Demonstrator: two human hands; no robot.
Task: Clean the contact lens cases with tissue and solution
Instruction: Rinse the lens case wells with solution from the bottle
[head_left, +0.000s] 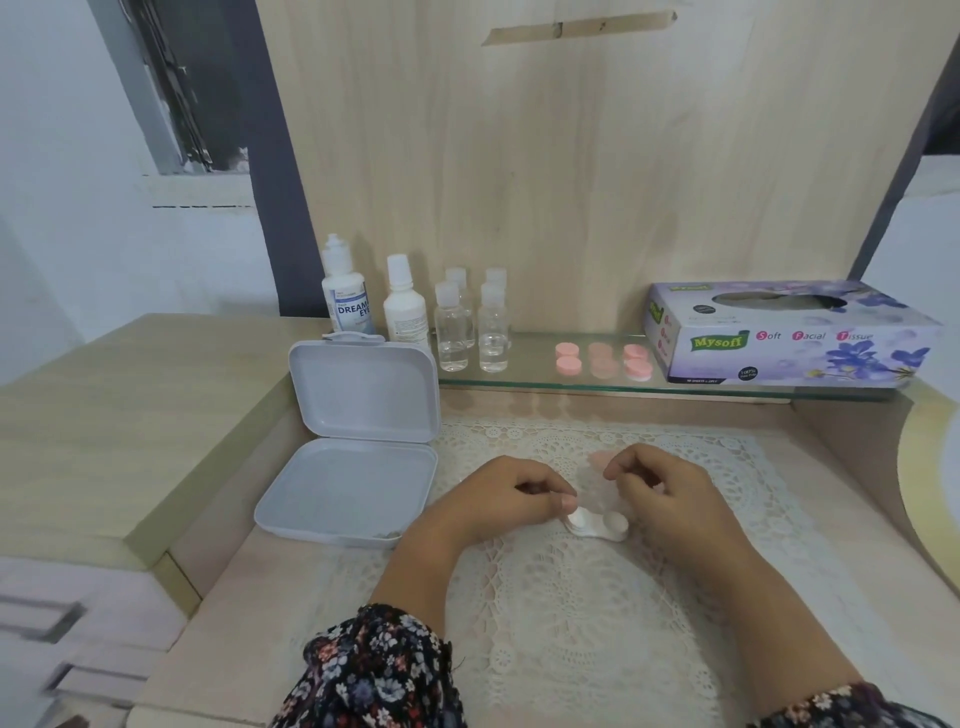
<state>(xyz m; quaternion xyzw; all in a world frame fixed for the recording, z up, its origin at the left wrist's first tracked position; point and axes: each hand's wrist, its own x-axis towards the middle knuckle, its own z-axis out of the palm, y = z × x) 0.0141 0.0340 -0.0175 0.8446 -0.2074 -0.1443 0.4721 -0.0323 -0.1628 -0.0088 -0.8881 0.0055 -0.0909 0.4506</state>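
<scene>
Two hands hover over one white lens case (597, 525) on the lace mat (571, 623), near the middle of the table (218, 623). Left hand (498, 499) has its fingers curled, pinching the case's left well. Right hand (670, 493) is curled too, seemingly holding something clear and crinkly, can't tell what. Case's long axis runs left-right between the hands, so the left one's closer. Tissue box (789, 338) and solution bottle (345, 296) sit on the glass shelf (545, 384) behind, well apart.
</scene>
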